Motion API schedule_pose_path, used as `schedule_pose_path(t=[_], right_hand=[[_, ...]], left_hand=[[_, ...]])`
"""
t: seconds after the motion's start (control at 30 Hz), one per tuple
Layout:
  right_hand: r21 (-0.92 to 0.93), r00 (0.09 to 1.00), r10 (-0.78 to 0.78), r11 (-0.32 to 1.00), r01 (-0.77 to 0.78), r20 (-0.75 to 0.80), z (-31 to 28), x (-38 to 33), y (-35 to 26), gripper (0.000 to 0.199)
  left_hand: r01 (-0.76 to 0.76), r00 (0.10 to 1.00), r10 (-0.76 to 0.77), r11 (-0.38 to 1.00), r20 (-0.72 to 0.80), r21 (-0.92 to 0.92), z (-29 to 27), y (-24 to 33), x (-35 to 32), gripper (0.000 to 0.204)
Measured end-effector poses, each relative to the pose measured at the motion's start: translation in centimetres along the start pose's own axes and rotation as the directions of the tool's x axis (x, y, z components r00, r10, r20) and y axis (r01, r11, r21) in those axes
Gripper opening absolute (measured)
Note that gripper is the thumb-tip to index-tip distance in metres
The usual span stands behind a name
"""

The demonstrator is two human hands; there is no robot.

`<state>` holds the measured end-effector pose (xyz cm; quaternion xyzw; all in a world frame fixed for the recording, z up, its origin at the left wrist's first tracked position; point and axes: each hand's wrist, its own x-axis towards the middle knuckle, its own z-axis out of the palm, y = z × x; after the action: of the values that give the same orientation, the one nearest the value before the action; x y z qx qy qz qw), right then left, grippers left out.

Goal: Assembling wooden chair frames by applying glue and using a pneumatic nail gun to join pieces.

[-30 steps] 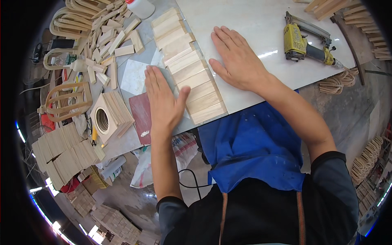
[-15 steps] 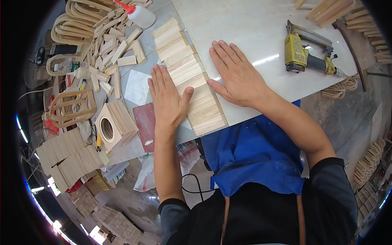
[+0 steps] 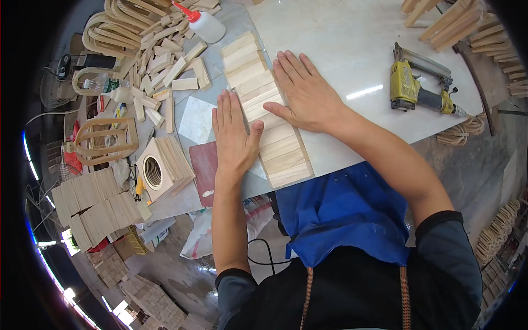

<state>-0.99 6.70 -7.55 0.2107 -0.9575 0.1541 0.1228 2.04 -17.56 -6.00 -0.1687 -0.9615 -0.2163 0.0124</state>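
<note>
A: Where does the row of wooden slats (image 3: 268, 113) lie?

B: On the white tabletop (image 3: 341, 38), its long axis running from far left to near right.

A: And the hands?

B: Left hand (image 3: 234, 135) and right hand (image 3: 305, 93) press flat, fingers open, gripping nothing.

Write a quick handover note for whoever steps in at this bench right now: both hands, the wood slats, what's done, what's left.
Left hand: flat and open, pressing on the left edge of the row of wooden slats.
Right hand: flat and open, on the row's right edge, thumb across the slats.
The slats lie side by side on the white slab, squeezed between both hands.
Done: row laid out and aligned.
Left: likely fastening; the yellow nail gun lies untouched to the right, the glue bottle at the top left.
</note>
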Motion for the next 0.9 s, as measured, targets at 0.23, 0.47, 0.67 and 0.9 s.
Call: schedule_pose_path(t=[0.23, 0.47, 0.67, 0.9], right_hand=[[0.052, 1.0, -0.007, 0.999, 0.008, -0.025, 0.0, 0.2, -0.1, 0.097], [0.025, 0.999, 0.018, 1.0, -0.019, 0.038, -0.4, 0.3, -0.2, 0.099], [0.065, 1.0, 0.004, 0.998, -0.004, 0.01, 0.0, 0.5, -0.2, 0.098], [0.085, 1.0, -0.004, 0.996, 0.005, -0.022, -0.1, 0.6, -0.2, 0.097]], left_hand=[[0.06, 0.997, -0.058, 0.998, -0.057, 0.036, 0.4, -1.4, 2.5, 0.109], [-0.017, 0.999, 0.021, 0.992, -0.03, 0.123, 1.0, -1.3, 3.6, 0.108], [-0.058, 0.998, 0.059, 0.991, -0.011, 0.125, 0.3, -1.2, 3.9, 0.107], [-0.045, 0.999, 0.047, 0.993, -0.016, 0.111, 0.1, -1.1, 4.1, 0.102]])
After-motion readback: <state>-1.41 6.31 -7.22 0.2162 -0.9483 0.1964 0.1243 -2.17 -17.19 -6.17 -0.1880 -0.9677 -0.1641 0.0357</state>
